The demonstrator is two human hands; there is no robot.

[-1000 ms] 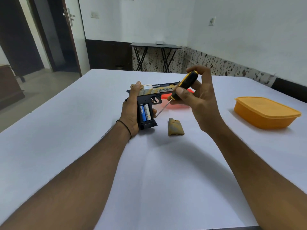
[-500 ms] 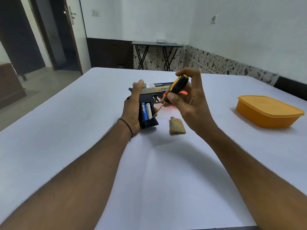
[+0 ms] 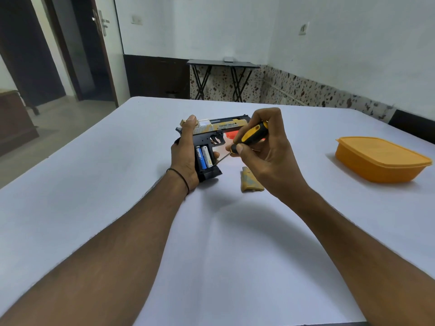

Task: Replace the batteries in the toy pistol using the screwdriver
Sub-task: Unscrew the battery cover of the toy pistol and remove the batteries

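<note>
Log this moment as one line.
left hand holds pistol | right hand screwdriver at batteries | cover off

black-and-gold toy pistol (image 3: 211, 135), yellow-and-black screwdriver (image 3: 253, 134), orange box (image 3: 381, 158), white table (image 3: 94, 184).

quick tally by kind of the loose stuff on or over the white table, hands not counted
toy pistol: 1
batteries in its open grip: 2
screwdriver: 1
tan grip cover lying on the table: 1
orange lidded container: 1
Total: 6
</note>
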